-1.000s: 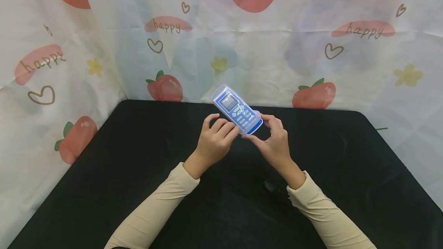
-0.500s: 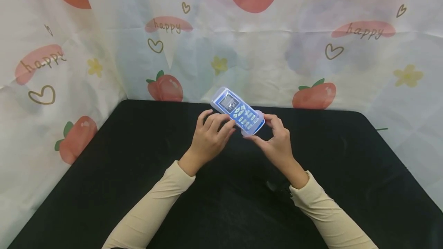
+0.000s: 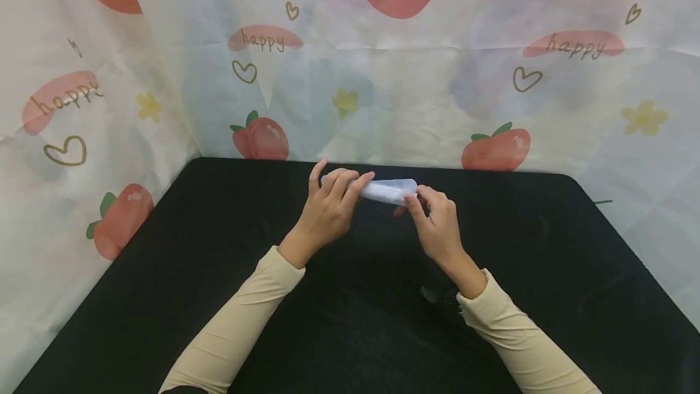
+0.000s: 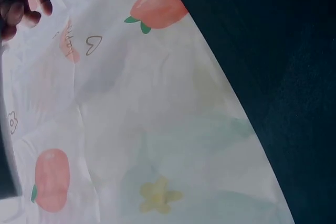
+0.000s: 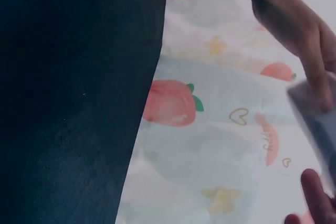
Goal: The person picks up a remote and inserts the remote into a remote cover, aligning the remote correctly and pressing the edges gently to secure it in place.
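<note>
A remote control [image 3: 389,191] in a translucent cover is held up over the black table in the head view, nearly edge-on, its buttons and screen turned out of sight. My left hand [image 3: 328,202] holds its left part with fingers across it; the left thumb is hidden. At the other end my right hand [image 3: 440,221] pinches the cover between thumb and fingers. In the right wrist view the remote control [image 5: 310,100] is blurred and cut by the frame edge, with a finger lying along it. The left wrist view shows a few fingers [image 4: 37,6] at its top left corner.
The black table [image 3: 350,321] spans the foreground. A small dark item [image 3: 429,293] lies near the right sleeve [image 3: 508,327], too dim to identify. Behind and to the left hangs a white cloth [image 3: 404,90] printed with fruit, hearts and lettering.
The remote control has turned from face-up and slanted to almost level and edge-on. My left fingers have moved up over its left part; my right thumb has shifted up onto its near side.
</note>
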Demonstrator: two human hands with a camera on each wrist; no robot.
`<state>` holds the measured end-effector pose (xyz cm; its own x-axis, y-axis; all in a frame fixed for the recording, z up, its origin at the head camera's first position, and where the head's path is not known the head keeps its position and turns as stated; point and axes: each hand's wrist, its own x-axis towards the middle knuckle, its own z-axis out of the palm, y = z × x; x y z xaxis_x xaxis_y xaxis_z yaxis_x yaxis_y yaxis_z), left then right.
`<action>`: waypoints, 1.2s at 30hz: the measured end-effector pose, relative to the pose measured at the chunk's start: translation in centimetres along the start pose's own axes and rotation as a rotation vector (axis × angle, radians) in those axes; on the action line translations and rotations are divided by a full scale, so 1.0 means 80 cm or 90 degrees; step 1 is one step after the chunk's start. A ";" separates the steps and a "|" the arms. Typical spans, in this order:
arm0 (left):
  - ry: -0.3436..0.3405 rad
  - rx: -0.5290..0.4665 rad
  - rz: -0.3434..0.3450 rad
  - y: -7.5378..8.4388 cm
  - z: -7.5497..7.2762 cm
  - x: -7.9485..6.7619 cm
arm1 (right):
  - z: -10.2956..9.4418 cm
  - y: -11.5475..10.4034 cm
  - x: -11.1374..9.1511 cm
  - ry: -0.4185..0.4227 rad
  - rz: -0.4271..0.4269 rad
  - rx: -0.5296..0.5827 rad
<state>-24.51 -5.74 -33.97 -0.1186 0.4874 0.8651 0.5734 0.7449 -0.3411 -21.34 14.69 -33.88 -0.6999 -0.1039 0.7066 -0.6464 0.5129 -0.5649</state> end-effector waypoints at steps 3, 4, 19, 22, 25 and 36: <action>-0.054 -0.032 0.010 0.001 -0.001 -0.002 | -0.001 0.000 0.000 -0.021 0.036 -0.014; -0.065 -0.027 0.014 0.001 -0.001 -0.003 | -0.001 0.000 0.000 -0.029 0.048 -0.020; -0.238 -0.056 -0.080 0.001 -0.010 -0.008 | -0.028 0.011 -0.002 -0.044 -0.160 -0.147; -0.255 -0.066 -0.082 0.001 -0.012 -0.008 | -0.029 0.012 0.000 -0.022 -0.282 -0.139; -0.269 -0.079 -0.068 0.000 -0.014 -0.008 | -0.031 0.012 0.003 -0.028 -0.320 -0.139; -0.283 -0.110 0.002 -0.008 -0.017 -0.008 | -0.042 0.012 0.007 -0.151 -0.228 -0.124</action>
<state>-23.71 -7.16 -33.81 -0.4306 0.6657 0.6094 0.6968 0.6744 -0.2444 -21.31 17.98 -32.59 -0.5072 -0.4836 0.7133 -0.8071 0.5569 -0.1962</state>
